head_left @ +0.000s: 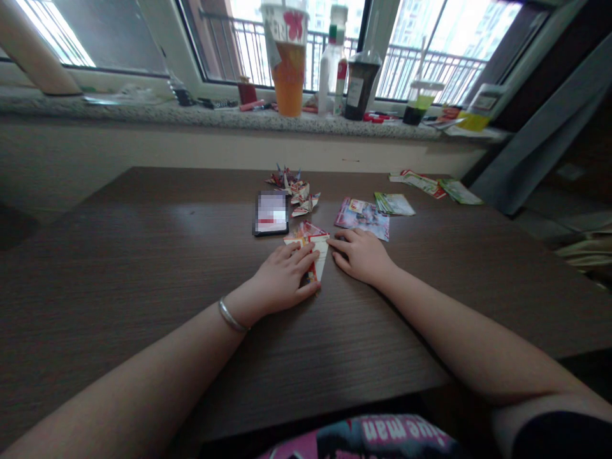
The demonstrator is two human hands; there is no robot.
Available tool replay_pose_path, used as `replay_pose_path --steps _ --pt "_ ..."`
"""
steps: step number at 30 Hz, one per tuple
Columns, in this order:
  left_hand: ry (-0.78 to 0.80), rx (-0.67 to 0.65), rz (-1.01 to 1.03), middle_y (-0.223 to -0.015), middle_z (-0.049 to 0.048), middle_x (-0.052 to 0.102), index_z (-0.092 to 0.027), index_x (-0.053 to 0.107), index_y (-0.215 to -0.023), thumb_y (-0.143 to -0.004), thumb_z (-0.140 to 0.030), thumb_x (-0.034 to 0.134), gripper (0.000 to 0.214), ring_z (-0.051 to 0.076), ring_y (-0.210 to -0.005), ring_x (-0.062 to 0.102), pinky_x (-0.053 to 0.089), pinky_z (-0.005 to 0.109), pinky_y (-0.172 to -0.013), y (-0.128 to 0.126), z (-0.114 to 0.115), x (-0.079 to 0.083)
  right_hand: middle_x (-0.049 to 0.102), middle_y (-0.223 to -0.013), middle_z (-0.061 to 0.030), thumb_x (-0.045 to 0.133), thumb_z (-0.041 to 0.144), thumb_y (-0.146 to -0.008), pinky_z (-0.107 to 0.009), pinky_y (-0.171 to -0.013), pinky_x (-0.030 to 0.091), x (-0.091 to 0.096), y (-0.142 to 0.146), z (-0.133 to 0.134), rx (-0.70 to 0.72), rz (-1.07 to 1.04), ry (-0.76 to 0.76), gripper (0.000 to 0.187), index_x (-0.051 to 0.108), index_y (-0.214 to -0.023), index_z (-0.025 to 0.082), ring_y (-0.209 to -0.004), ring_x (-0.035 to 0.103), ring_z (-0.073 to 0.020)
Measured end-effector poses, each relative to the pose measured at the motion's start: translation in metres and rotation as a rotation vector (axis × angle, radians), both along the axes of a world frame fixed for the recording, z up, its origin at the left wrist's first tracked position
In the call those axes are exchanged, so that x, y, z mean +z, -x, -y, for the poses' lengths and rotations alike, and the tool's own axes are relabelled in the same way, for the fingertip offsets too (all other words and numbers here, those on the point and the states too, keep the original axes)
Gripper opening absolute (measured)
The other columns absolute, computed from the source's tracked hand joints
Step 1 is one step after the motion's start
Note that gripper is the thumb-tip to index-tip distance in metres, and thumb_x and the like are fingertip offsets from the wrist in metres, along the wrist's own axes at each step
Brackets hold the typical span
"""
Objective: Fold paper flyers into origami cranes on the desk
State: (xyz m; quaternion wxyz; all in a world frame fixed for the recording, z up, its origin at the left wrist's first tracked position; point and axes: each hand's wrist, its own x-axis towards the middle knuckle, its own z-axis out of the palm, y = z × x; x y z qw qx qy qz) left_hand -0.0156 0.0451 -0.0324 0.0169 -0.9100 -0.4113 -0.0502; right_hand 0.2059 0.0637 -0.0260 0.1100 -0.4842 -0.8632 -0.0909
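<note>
A folded piece of printed paper [317,247], white with red and blue patterns, lies flat on the dark wooden table [143,255]. My left hand [282,280] lies over its left part, fingers pressed flat on the paper, a silver bangle on the wrist. My right hand [361,255] rests on the table at the paper's right edge, fingers curled, index fingertip touching the fold.
A phone [270,213] lies just behind the paper. Several folded paper cranes [296,188] sit beyond it. Stacks of printed paper [363,217] lie to the right, more [421,183] at the far right. Cups and bottles [289,57] stand on the windowsill.
</note>
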Motion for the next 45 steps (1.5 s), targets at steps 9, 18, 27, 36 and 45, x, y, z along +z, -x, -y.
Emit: replay_pose_path --steps 9,18,27,36,45 --pt "-0.012 0.003 0.015 -0.149 0.0102 0.040 -0.017 0.043 -0.141 -0.090 -0.059 0.041 0.066 0.032 -0.136 0.034 0.025 0.045 -0.112 0.001 0.000 -0.002 0.059 -0.124 -0.0110 0.045 0.042 -0.093 -0.043 -0.089 0.042 -0.001 0.001 -0.003 -0.039 0.019 -0.004 0.044 0.056 -0.131 0.022 -0.110 0.051 -0.0298" --pt "0.025 -0.008 -0.034 -0.151 0.0102 0.036 -0.017 0.039 -0.144 -0.088 -0.065 0.038 0.074 0.032 -0.138 0.033 0.026 0.044 -0.112 0.003 -0.002 0.004 0.061 -0.119 -0.0133 0.046 0.038 -0.093 -0.041 -0.090 0.043 -0.003 -0.001 -0.006 0.010 -0.009 -0.014 0.043 0.059 -0.128 0.018 -0.107 0.052 -0.0283" --pt "0.075 -0.027 -0.037 -0.152 0.0105 0.036 -0.017 0.037 -0.145 -0.086 -0.066 0.042 0.078 0.033 -0.139 0.030 0.023 0.045 -0.113 0.008 -0.002 0.008 0.067 -0.099 -0.0092 0.049 0.024 -0.090 -0.034 -0.080 0.044 -0.003 0.002 0.003 0.283 -0.040 -0.027 0.029 0.071 -0.107 0.017 -0.089 0.056 -0.0212" --pt "0.112 -0.032 -0.049 -0.154 0.0097 0.031 -0.016 0.034 -0.147 -0.090 -0.061 0.037 0.073 0.033 -0.141 0.026 0.020 0.045 -0.114 0.009 -0.006 0.006 0.068 -0.087 -0.0062 0.053 0.023 -0.085 -0.033 -0.075 0.044 0.003 0.006 0.015 0.620 -0.073 0.016 0.022 0.073 -0.093 0.019 -0.082 0.056 -0.0193" --pt "0.103 -0.030 -0.018 -0.152 0.0103 0.035 -0.017 0.033 -0.148 -0.091 -0.058 0.036 0.069 0.033 -0.140 0.028 0.020 0.046 -0.114 0.010 -0.007 0.003 0.069 -0.092 -0.0049 0.054 0.029 -0.082 -0.034 -0.080 0.045 0.013 0.004 0.020 0.684 -0.129 0.158 0.024 0.073 -0.095 0.019 -0.085 0.057 -0.0197"
